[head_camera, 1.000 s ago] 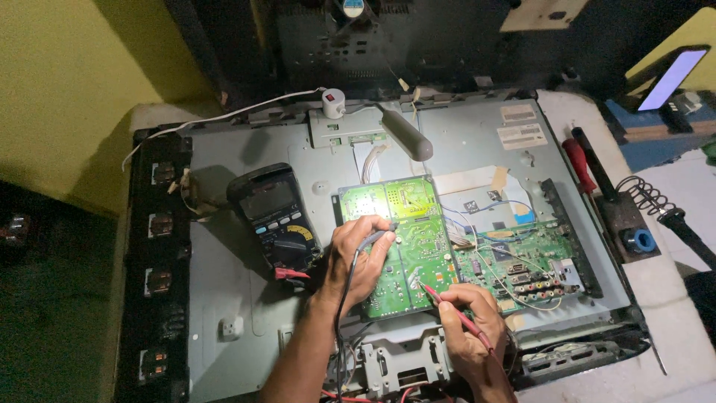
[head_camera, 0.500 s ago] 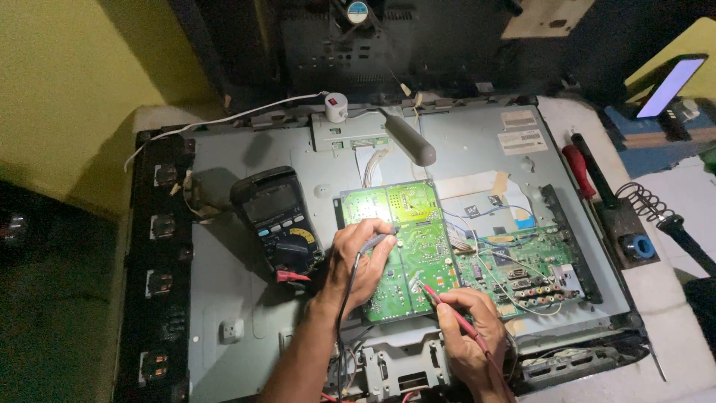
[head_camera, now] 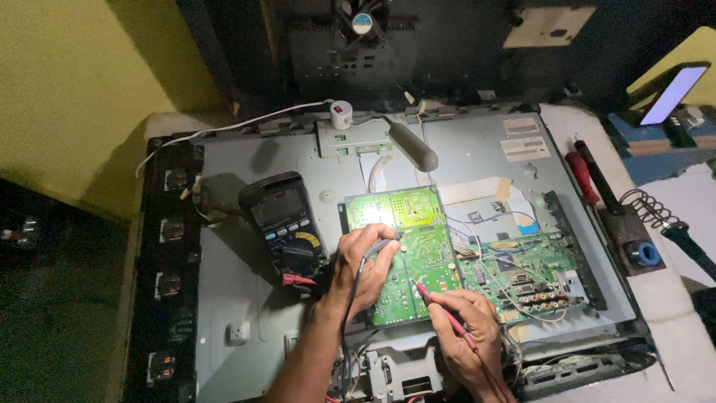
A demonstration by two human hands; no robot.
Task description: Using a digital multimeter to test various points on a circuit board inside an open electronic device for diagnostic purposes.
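My left hand (head_camera: pixel 362 269) pinches a black test probe (head_camera: pixel 380 246) whose tip rests on a green circuit board (head_camera: pixel 429 239) mounted on the grey metal back of an opened flat screen (head_camera: pixel 246 298). My right hand (head_camera: pixel 466 336) grips a red test probe (head_camera: pixel 436 306), its tip touching the lower middle of the same board. A black multimeter (head_camera: pixel 283 224) lies left of the board, with red and black leads running from it toward my hands.
A second green board (head_camera: pixel 522 272) with wires and connectors sits to the right. A red-handled screwdriver (head_camera: pixel 582 175) and a soldering iron stand with a coil (head_camera: pixel 645 216) lie at the right edge. A lit phone (head_camera: pixel 671 93) leans at the far right. A white cable (head_camera: pixel 224 130) crosses the top left.
Both hands hold the probes on the board as before; the view has shifted slightly, and the probe tips have barely moved.
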